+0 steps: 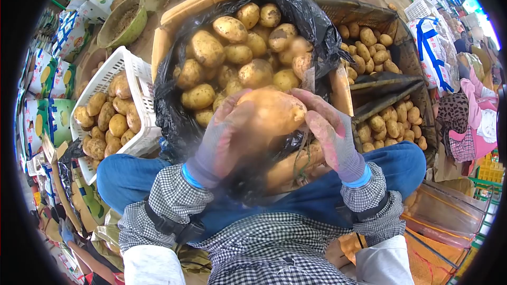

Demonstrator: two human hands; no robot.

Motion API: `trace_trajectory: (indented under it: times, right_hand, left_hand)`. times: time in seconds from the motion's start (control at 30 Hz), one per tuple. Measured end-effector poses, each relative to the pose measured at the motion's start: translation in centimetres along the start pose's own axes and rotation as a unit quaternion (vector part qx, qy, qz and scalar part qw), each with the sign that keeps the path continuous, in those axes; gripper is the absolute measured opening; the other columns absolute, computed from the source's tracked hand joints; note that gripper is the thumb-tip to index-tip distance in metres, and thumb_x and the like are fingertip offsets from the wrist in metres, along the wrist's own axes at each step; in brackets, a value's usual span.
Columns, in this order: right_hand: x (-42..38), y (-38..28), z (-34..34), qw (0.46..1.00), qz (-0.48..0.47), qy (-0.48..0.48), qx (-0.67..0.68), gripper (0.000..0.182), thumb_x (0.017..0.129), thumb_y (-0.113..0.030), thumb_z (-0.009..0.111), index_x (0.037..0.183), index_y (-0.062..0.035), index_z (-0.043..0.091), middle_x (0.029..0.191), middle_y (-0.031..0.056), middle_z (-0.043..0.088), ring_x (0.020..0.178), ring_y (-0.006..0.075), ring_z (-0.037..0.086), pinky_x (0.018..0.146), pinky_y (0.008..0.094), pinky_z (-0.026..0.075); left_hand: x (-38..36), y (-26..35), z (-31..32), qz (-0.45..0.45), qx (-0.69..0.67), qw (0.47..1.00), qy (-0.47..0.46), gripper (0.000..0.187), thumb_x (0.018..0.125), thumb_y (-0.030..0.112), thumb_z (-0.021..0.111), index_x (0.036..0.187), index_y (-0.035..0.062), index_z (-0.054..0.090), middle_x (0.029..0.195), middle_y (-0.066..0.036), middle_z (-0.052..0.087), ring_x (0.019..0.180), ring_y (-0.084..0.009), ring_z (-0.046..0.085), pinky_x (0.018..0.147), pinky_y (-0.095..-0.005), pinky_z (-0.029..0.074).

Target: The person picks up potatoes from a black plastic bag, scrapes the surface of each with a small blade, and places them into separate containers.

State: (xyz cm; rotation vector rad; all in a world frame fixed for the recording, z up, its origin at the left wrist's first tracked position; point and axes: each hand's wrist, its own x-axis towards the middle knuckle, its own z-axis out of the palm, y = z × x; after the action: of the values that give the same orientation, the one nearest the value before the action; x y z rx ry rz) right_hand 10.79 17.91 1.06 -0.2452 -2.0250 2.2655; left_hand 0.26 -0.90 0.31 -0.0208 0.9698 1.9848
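Grey-gloved left hand [221, 134]: my fingers half-curled, cupping one potato [272, 112]
Right hand [334, 134]: fingers bent, gripping its right end

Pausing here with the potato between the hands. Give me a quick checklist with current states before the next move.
1. Large potato steadied by both the left hand and the right hand: ok, it sits between them.
2. Gloves on both hands: ok.
3. Potato's underside checked for marks or damage: cannot tell, it faces away from the camera.
4. Black liner folded back so the potatoes in the cardboard box show: ok, many are visible.
5. White crate in view beside the box: ok, with potatoes in it.
6. Clear camera image around the hands: not ok, haze blurs the middle.
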Motion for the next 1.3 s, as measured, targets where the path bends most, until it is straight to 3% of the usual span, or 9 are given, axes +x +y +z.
trace_trajectory:
  times: [0.3,0.4,0.6,0.83,0.9,1.0,1.1,1.2,1.3]
  right_hand:
    - [-0.1,0.9,0.4,0.998,-0.057,-0.015,-0.014,0.056,0.092,-0.007,0.063,0.141,0.0061,0.040,0.142,0.0112,0.046,0.127,0.0193,0.049,0.107,0.0299,0.039]
    - [-0.2,0.6,0.4,0.997,-0.045,-0.015,-0.067,0.054,0.094,-0.007,0.060,0.142,0.0057,0.039,0.143,0.0122,0.045,0.127,0.0196,0.048,0.108,0.0307,0.038]
    - [0.2,0.5,0.2,0.962,-0.123,0.008,-0.245,0.051,0.099,-0.005,0.051,0.147,0.0006,0.035,0.136,0.0139,0.051,0.124,0.0174,0.051,0.103,0.0290,0.042]
    - [-0.7,-0.1,0.3,0.979,-0.039,0.142,-0.143,0.059,0.100,0.000,0.042,0.155,-0.0074,0.021,0.118,0.0154,0.061,0.086,0.0068,0.054,0.082,0.0229,0.048]
    - [-0.4,0.7,0.0,0.977,-0.104,0.114,-0.145,0.050,0.101,-0.004,0.044,0.150,-0.0059,0.034,0.115,0.0081,0.061,0.074,0.0031,0.045,0.068,0.0182,0.043]
    - [0.0,2.2,-0.5,0.965,-0.154,0.103,-0.185,0.042,0.101,-0.007,0.048,0.142,-0.0016,0.045,0.116,0.0086,0.062,0.084,0.0078,0.048,0.074,0.0203,0.043]
    - [-0.5,-0.1,0.1,0.983,-0.061,0.105,-0.141,0.038,0.099,-0.007,0.053,0.135,0.0024,0.052,0.119,0.0119,0.062,0.100,0.0143,0.057,0.085,0.0247,0.047]
    - [-0.4,-0.2,1.0,0.988,-0.036,0.127,-0.078,0.037,0.100,-0.014,0.054,0.134,-0.0004,0.055,0.111,0.0015,0.060,0.077,0.0030,0.052,0.063,0.0172,0.046]
    - [-0.1,1.0,1.7,0.986,-0.040,0.161,-0.016,0.036,0.101,-0.016,0.053,0.134,-0.0029,0.056,0.097,0.0003,0.060,0.074,0.0029,0.054,0.059,0.0174,0.045]
  left_hand:
    - [-0.8,-0.4,0.8,0.122,0.124,0.985,0.012,0.049,0.096,0.010,0.058,0.139,0.0046,0.037,0.129,-0.012,0.053,0.113,-0.0177,0.055,0.093,-0.0303,0.050]
    - [-0.4,0.8,0.0,0.021,0.096,0.994,-0.039,0.062,0.095,0.038,0.061,0.143,0.0083,0.036,0.134,-0.010,0.052,0.121,-0.0244,0.055,0.100,-0.0412,0.048]
    - [-0.5,1.0,0.5,-0.089,0.004,0.991,-0.095,0.066,0.097,0.057,0.045,0.143,0.0098,0.042,0.138,-0.012,0.054,0.123,-0.0270,0.056,0.095,-0.0452,0.052]
    - [-0.2,0.8,0.2,-0.088,-0.072,0.990,-0.087,0.067,0.097,0.056,0.046,0.142,0.0072,0.042,0.137,-0.013,0.054,0.120,-0.0275,0.058,0.093,-0.0455,0.053]
    - [-0.3,0.6,0.3,-0.051,-0.008,0.995,-0.084,0.066,0.098,0.055,0.047,0.142,0.0054,0.042,0.137,-0.013,0.054,0.119,-0.0269,0.058,0.093,-0.0452,0.052]
    - [-0.3,0.3,0.1,0.019,0.081,0.992,-0.091,0.062,0.098,0.048,0.051,0.140,0.0035,0.042,0.135,-0.012,0.054,0.120,-0.0247,0.056,0.098,-0.0436,0.048]
    - [-0.2,-0.7,-0.7,0.073,0.135,0.987,-0.041,0.050,0.099,0.032,0.054,0.136,-0.0008,0.044,0.133,-0.010,0.053,0.120,-0.0168,0.052,0.102,-0.0314,0.042]
    - [-0.8,-0.4,0.4,0.042,0.081,0.995,-0.030,0.049,0.098,0.028,0.056,0.134,-0.0017,0.043,0.132,-0.010,0.053,0.118,-0.0159,0.052,0.103,-0.0313,0.041]
    - [-0.8,-0.4,0.7,0.051,0.055,0.997,-0.033,0.048,0.097,0.025,0.059,0.134,-0.0007,0.043,0.129,-0.010,0.054,0.116,-0.0153,0.053,0.101,-0.0307,0.043]
